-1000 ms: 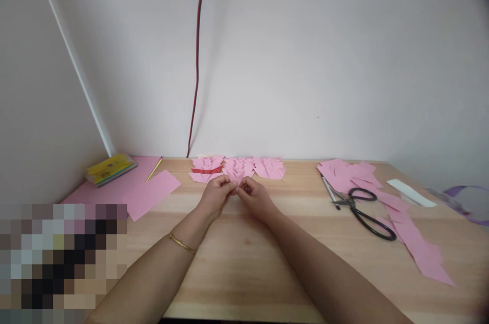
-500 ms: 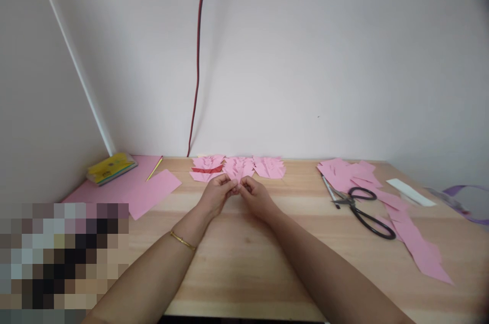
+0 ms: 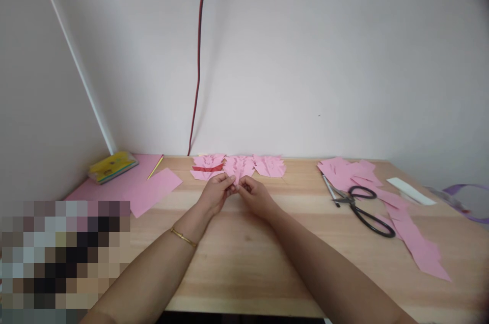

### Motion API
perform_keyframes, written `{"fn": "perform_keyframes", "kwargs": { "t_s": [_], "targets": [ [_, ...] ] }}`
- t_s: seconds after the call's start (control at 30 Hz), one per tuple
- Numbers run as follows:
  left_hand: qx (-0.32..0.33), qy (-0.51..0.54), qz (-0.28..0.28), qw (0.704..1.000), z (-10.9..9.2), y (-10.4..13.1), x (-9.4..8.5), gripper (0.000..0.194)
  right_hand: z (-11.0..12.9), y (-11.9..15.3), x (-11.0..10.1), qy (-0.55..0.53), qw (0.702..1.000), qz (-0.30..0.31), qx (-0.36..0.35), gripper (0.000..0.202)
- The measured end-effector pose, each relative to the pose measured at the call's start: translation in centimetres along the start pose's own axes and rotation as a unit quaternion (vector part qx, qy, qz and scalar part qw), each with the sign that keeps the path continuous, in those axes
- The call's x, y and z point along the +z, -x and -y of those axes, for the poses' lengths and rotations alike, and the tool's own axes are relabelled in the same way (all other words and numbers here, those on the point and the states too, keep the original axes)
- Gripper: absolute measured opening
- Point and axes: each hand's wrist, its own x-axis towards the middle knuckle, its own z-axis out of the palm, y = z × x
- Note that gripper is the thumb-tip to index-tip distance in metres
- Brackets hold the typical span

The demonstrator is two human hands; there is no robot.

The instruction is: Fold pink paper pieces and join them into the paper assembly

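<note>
Near the table's middle, my left hand point(image 3: 217, 192) and my right hand point(image 3: 254, 195) meet with their fingertips pinched close together. Between them both hold the lower tip of a pink paper piece point(image 3: 239, 165), cut and creased, that spreads out above the fingers. Beside it on the left lies another cut pink piece point(image 3: 206, 175) with a red strip point(image 3: 207, 168) across it. A third pink cut-out point(image 3: 269, 167) is on the right, behind my right hand. A gold bracelet is on my left wrist.
Black-handled scissors point(image 3: 351, 200), a pen point(image 3: 330, 189), pink scraps point(image 3: 416, 245) and a white strip point(image 3: 410, 190) lie at the right. At the left are pink sheets point(image 3: 155, 191), a yellow pencil point(image 3: 155, 167) and a yellow packet point(image 3: 113, 166). A red-black cable point(image 3: 198, 59) hangs against the wall.
The fingers have shifted slightly, and more of the pink paper's lower part shows between them. Both hands keep their pinch; the other objects lie as before.
</note>
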Motion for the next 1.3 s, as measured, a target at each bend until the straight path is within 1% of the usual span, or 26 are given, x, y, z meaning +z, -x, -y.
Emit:
{"fn": "perform_keyframes", "kwargs": {
  "t_s": [0.17, 0.37, 0.53, 0.63, 0.8, 0.9, 1.07, 1.3],
  "targets": [
    [-0.002, 0.017, 0.008, 1.0, -0.19, -0.01, 0.01, 0.028, -0.05, -0.05, -0.15, -0.012, 1.0, -0.005, 0.003, 0.016],
    [-0.002, 0.005, 0.014, 1.0, -0.19, 0.0, -0.06, 0.028, 0.05, -0.06, -0.26, -0.021, 1.0, 0.001, 0.007, 0.016],
    [0.018, -0.007, 0.022, 1.0, -0.1, 0.08, 0.01, 0.026, 0.02, -0.03, -0.14, -0.004, 1.0, -0.004, 0.008, 0.021],
    [0.014, -0.004, 0.026, 1.0, -0.05, 0.19, 0.13, 0.026, -0.04, 0.01, -0.11, 0.003, 1.0, -0.013, 0.005, 0.023],
    [0.017, 0.023, 0.017, 0.999, 0.14, 0.25, 0.4, 0.026, -0.15, -0.08, -0.16, -0.004, 1.0, -0.013, -0.002, 0.022],
    [0.022, 0.011, 0.01, 1.0, 0.15, 0.23, 0.41, 0.027, -0.24, -0.13, -0.15, 0.007, 1.0, -0.012, -0.006, 0.023],
    [0.048, -0.015, -0.025, 0.998, 0.01, 0.18, 0.27, 0.03, -0.22, -0.04, -0.11, 0.032, 0.999, -0.008, -0.008, 0.024],
    [0.08, 0.007, -0.064, 0.995, -0.15, 0.0, 0.44, 0.027, -0.35, -0.04, -0.07, 0.029, 0.999, -0.006, -0.016, 0.025]
  ]
}}
